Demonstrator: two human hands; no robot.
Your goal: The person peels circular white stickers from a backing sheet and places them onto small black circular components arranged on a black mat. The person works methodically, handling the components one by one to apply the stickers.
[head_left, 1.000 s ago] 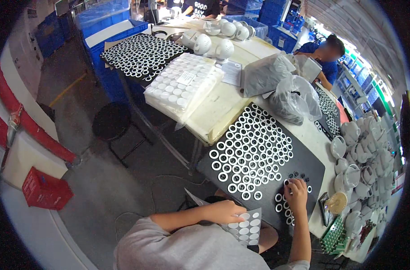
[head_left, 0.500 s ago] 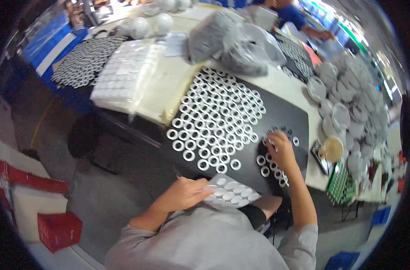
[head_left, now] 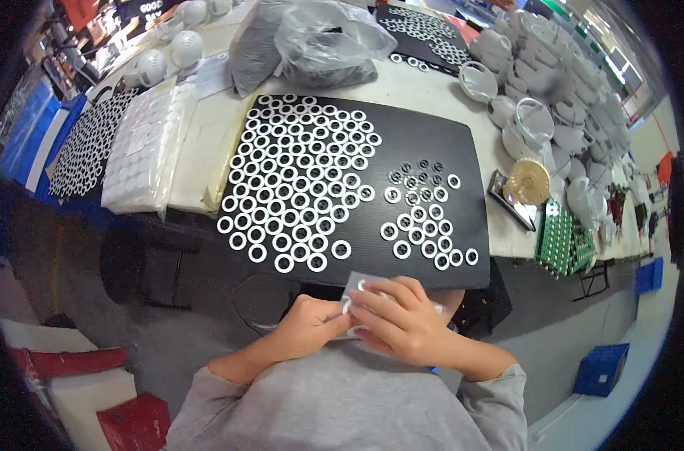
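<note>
At the near edge of the black board (head_left: 432,278), close to my body, my left hand (head_left: 308,325) pinches the left side of a pale sheet of round white stickers (head_left: 355,279). My right hand (head_left: 406,319) lies over that sheet with curled fingertips at its upper left part. Most of the sheet is covered by my fingers, and whether a single sticker is between them cannot be seen. Beyond my hands, many white rings with dark centres (head_left: 301,180) fill the board's left side. A smaller group of white rings (head_left: 430,228) lies at the right, below several dark round pieces (head_left: 423,165).
A wrapped stack of white round parts (head_left: 143,150) is at the left, beside another ring-covered board (head_left: 94,143). Grey plastic bags (head_left: 327,45) sit behind. At right are a tan round dish (head_left: 527,182), green circuit boards (head_left: 556,237) and piled grey mask-like shells (head_left: 537,120).
My right hand has moved from the small ring group back to the sheet in my left hand. The sheet is now mostly hidden under my fingers. The view has shifted.
</note>
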